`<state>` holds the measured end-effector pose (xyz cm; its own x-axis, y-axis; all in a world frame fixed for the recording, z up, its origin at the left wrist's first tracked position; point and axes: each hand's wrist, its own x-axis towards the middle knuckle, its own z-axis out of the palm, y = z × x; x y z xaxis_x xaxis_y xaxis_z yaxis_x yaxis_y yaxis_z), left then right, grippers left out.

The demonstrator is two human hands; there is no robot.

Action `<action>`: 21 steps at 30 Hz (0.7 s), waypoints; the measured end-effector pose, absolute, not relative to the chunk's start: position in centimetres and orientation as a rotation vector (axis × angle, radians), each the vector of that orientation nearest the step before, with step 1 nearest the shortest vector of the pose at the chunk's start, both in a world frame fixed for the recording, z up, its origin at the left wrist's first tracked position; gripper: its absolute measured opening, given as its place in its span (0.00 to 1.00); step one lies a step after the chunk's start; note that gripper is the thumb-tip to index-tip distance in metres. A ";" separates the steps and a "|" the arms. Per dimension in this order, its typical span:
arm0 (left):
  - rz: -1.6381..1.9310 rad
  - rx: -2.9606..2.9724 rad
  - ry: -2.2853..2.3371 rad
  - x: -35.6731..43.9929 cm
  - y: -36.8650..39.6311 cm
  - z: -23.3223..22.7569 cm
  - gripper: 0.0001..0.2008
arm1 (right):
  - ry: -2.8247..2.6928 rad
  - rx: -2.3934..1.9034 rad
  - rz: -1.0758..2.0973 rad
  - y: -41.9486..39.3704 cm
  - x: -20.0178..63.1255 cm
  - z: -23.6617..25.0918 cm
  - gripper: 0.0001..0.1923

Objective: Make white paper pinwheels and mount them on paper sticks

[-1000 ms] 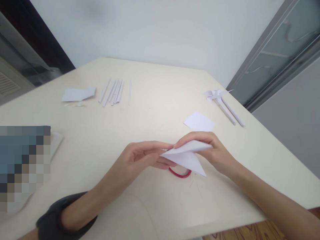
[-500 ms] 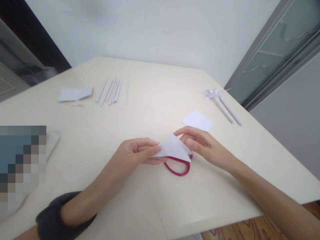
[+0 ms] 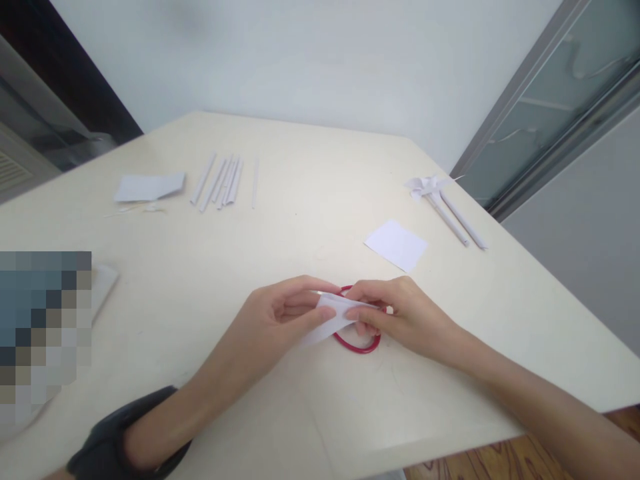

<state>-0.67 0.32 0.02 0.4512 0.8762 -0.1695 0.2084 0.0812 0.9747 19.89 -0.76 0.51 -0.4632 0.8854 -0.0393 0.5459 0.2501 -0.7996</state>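
Two bare hands met near the middle of the cream table (image 3: 310, 413), and between them sat one small folded piece of white paper (image 3: 333, 319), thin and matte with a crisp straight upper edge. The left hand (image 3: 280, 317) was curled around the paper's left end, thumb under it and fingers bent over its top, so it had a pinching hold. The right hand (image 3: 395, 313) was likewise closed on the paper's right end, fingertips pressing the fold flat. Directly beneath the paper and the right fingers lay one red loop (image 3: 357, 343), glossy and rounded, resting on the table; what it belonged to could not be told. One flat white paper square (image 3: 397, 245) lay just beyond the right hand. Farther back were a row of about seven thin white paper sticks (image 3: 223, 181), one angular white sheet (image 3: 149, 187) to their left, and one white paper pinwheel (image 3: 425, 186) on two long sticks at the right edge.
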 end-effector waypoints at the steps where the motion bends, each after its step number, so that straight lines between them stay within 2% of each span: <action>1: 0.665 1.451 1.044 -0.7 0.3 0.1 0.10 | -2.129 -1.302 1.069 -0.9 19.7 0.5 0.06; 6: 0.684 1.446 1.149 -1.0 0.2 0.3 0.10 | -2.039 -1.317 1.031 -1.3 19.3 0.5 0.11; 13: 0.738 1.407 1.205 -1.1 0.4 0.2 0.09 | -2.039 -1.347 0.932 -0.9 19.8 0.5 0.06; 21: 0.755 1.405 1.173 -1.1 0.3 0.1 0.08 | -2.177 -1.340 0.831 -0.9 19.8 0.6 0.10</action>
<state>-1.10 0.28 0.12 0.3059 0.9376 -0.1654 0.2379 0.0929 0.9668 19.85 -0.92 0.61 -0.4272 0.9021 0.0617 0.6314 0.3465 -0.6937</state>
